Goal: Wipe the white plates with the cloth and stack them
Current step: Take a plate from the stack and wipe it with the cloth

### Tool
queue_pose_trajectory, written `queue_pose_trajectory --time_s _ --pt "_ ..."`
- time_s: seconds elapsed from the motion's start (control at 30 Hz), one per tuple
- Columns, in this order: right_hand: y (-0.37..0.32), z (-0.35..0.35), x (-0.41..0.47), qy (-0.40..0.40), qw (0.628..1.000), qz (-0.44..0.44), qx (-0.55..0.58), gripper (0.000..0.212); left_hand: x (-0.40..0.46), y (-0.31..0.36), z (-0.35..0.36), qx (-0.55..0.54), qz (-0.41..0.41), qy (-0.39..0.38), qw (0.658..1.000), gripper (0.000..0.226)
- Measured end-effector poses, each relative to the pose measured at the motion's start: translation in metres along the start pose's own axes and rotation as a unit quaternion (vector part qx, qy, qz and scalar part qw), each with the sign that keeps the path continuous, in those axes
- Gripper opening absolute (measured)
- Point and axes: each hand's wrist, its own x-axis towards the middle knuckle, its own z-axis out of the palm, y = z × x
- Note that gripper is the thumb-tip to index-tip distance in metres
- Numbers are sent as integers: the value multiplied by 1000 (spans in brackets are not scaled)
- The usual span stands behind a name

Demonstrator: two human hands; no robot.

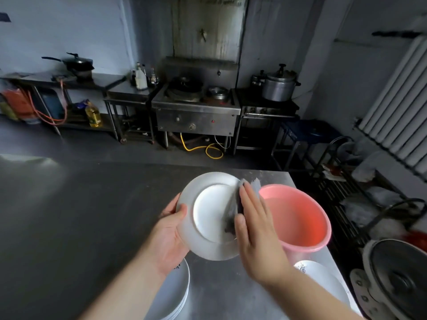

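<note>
A white plate [208, 213] is tilted up above the steel table, its underside with the foot ring facing me. My left hand [169, 232] grips its left rim, thumb on the near face. My right hand [256, 225] lies flat on a grey cloth [235, 204], pressing it against the plate's right side; part of the cloth sticks out past my fingertips. A stack of white plates [175, 294] stands below my left forearm. Another white plate [321, 278] with a dark mark on its rim lies to the lower right, partly hidden by my right arm.
A pink basin [302, 227] holding water stands just right of the held plate, near the right edge of the steel table [80, 227]. Beyond that edge are a wire rack [342, 181] and a large metal pot [397, 278]. A stove and counters line the far wall.
</note>
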Motion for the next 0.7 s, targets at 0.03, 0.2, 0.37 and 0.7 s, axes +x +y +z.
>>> queue_pose_trajectory --time_s 0.03,0.2,0.37,0.7 --pt "0 -5 14 4 1000 7 -5 55 1 -3 1 -2 -1 7 1000 50" --pt "-4 2 10 17 999 25 -11 61 13 1 11 -32 30 33 998 38" --pt "-9 19 -14 48 998 21 25 63 16 -6 9 -52 22 36 998 36" --pt "-27 40 -30 130 976 81 158 61 16 -13 7 -77 3 -21 997 51"
